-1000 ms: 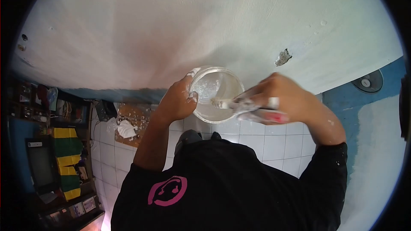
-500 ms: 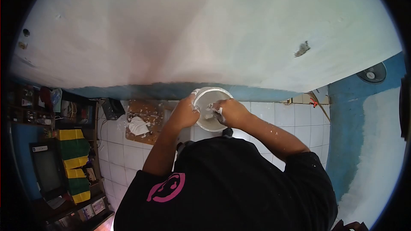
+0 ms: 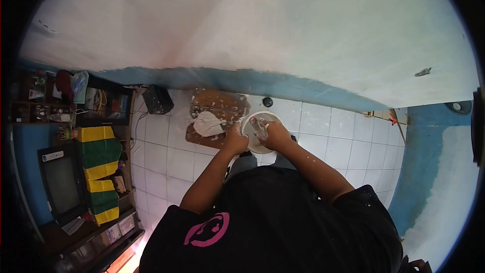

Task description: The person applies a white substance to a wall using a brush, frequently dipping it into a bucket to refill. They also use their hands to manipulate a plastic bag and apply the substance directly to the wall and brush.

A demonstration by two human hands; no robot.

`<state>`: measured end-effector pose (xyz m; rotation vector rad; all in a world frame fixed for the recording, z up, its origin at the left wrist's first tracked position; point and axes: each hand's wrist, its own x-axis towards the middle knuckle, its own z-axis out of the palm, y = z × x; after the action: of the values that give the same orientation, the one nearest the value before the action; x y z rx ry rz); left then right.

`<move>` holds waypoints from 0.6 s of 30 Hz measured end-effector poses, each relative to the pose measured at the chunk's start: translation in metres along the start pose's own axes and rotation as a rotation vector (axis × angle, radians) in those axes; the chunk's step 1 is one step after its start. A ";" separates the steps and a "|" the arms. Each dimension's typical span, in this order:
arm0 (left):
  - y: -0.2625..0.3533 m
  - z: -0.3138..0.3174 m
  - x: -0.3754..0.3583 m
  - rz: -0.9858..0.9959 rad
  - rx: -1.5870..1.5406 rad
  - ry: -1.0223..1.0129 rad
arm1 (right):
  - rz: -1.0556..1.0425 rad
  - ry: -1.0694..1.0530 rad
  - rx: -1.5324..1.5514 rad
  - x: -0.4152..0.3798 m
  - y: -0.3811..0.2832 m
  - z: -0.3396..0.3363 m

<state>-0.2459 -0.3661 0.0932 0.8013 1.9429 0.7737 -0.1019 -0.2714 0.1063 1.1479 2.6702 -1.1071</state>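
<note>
Left hand [image 3: 237, 140] was curled around the left rim of the white bucket [image 3: 254, 143], gripping it. Bucket was in front of the torso, between both hands. Right hand [image 3: 274, 135] was over the bucket's right side, fingers partly bent toward the inside; could not tell whether it held anything. To the left, a spattered brown board [image 3: 217, 98] on the tiled floor [image 3: 338, 149] bore a white heap [image 3: 208, 124].

Just a round whitish bucket [image 3: 258, 147], open top facing up, greyish-white gunk inside, held by the rim.
</note>
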 end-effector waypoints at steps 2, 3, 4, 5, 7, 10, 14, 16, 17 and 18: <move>-0.022 -0.011 0.013 -0.030 -0.044 -0.021 | 0.030 -0.005 0.028 0.015 -0.005 0.021; -0.030 -0.014 0.019 -0.021 -0.028 -0.015 | 0.052 -0.002 0.050 0.024 -0.004 0.032; -0.035 -0.019 0.024 -0.013 -0.012 -0.010 | 0.072 -0.003 0.069 0.033 -0.001 0.043; -0.036 -0.023 0.029 0.020 0.041 0.017 | 0.097 -0.015 0.094 0.042 0.002 0.053; -0.038 -0.027 0.041 0.024 0.120 0.056 | 0.144 -0.056 0.153 0.065 0.007 0.069; -0.069 -0.035 0.064 -0.046 0.149 0.069 | 0.172 -0.208 0.182 0.092 0.005 0.072; -0.117 -0.048 0.110 -0.055 -0.031 0.035 | 0.086 -0.165 0.155 0.123 -0.004 0.077; -0.122 -0.059 0.126 -0.056 -0.088 0.009 | 0.044 -0.098 0.184 0.137 -0.008 0.083; -0.108 -0.069 0.129 -0.071 -0.106 0.001 | 0.022 -0.063 0.197 0.145 -0.010 0.087; -0.094 -0.081 0.131 -0.085 -0.121 -0.007 | 0.000 -0.025 0.212 0.153 -0.014 0.093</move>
<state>-0.3933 -0.3381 -0.0071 0.6439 1.8920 0.8278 -0.2442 -0.2406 0.0011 1.1534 2.5831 -1.4238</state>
